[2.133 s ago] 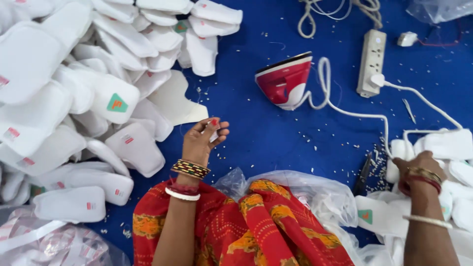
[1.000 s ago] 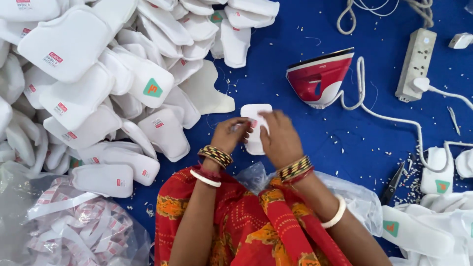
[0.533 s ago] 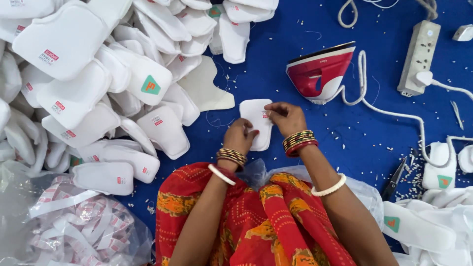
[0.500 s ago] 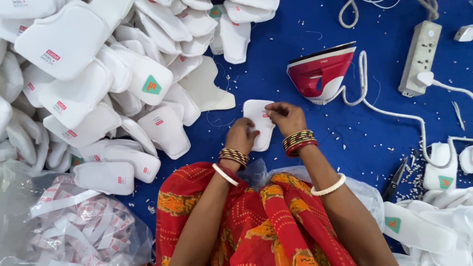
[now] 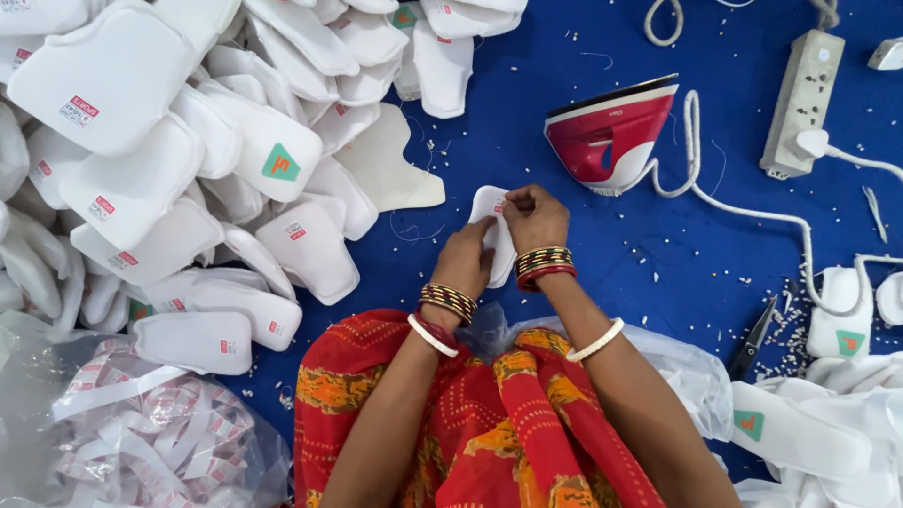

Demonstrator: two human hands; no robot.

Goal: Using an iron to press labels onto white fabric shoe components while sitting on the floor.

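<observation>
On the blue floor cloth (image 5: 583, 310), just ahead of the knees, lies a small white fabric piece (image 5: 491, 209). The left hand (image 5: 467, 257) presses its lower edge flat while the right hand (image 5: 534, 214) pinches its upper edge; keeping it taut and flat seems wise. At two o'clock stands a red iron (image 5: 611, 136), close by. At nine o'clock a white pile (image 5: 169, 169) crowds in; bare cloth opens toward twelve.
</observation>
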